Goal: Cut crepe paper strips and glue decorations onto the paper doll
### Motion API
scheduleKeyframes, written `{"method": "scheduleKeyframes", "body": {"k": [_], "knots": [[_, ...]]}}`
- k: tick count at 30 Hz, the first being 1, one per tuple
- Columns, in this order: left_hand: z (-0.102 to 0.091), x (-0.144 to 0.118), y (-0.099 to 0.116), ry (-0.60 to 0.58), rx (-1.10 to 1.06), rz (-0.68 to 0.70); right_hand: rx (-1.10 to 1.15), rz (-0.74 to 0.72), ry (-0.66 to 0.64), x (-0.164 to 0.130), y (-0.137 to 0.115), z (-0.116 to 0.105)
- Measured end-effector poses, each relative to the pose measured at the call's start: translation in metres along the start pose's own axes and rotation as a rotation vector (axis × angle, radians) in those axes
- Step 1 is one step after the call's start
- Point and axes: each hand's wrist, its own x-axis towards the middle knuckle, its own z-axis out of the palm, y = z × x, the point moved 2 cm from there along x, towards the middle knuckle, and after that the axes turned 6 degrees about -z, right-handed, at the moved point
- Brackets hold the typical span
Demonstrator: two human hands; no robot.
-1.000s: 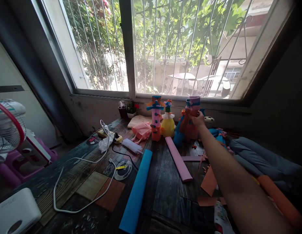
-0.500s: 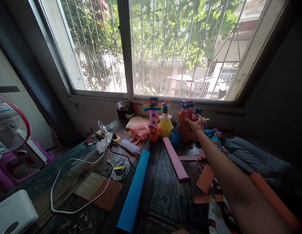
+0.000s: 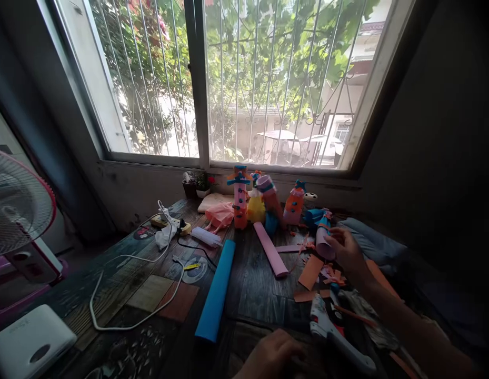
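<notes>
My right hand (image 3: 345,250) reaches to the right side of the table, its fingers closed on the near end of a lilac paper tube (image 3: 326,247) with blue and orange trim. The tube lies tilted, its open end facing me. My left hand (image 3: 270,353) is low at the front edge, fingers curled; their undersides are hidden. Behind stand decorated paper figures: a pink-and-orange column (image 3: 240,197), a yellow-skirted one (image 3: 256,208) and an orange bottle shape (image 3: 293,202). Between them a lilac-and-orange tube (image 3: 270,195) leans, slightly blurred.
A blue paper roll (image 3: 216,292) and a pink roll (image 3: 270,250) lie mid-table. Orange paper scraps (image 3: 310,272) and a white glue gun (image 3: 323,321) are at right. Left are a white cable (image 3: 149,322), a power strip (image 3: 184,228), a white box (image 3: 33,339) and a fan (image 3: 19,205).
My right hand has left the standing figures and come nearer, onto the lilac tube. The lilac-and-orange tube now leans further left. My left hand has risen into view, and the camera has shifted.
</notes>
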Motion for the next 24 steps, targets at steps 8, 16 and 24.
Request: {"method": "scheduleKeyframes", "body": {"k": [8,16,24], "knots": [[-0.008,0.0,0.025,0.005,0.1,0.047,-0.109,-0.099,-0.241,-0.055,-0.006,-0.015],[-0.002,0.001,0.017,0.048,0.159,0.106,-0.401,-0.394,-0.332,-0.006,-0.009,0.07],[0.014,-0.006,-0.011,-0.005,0.247,0.146,-0.758,-0.703,-0.397,0.046,-0.011,0.171]]}}
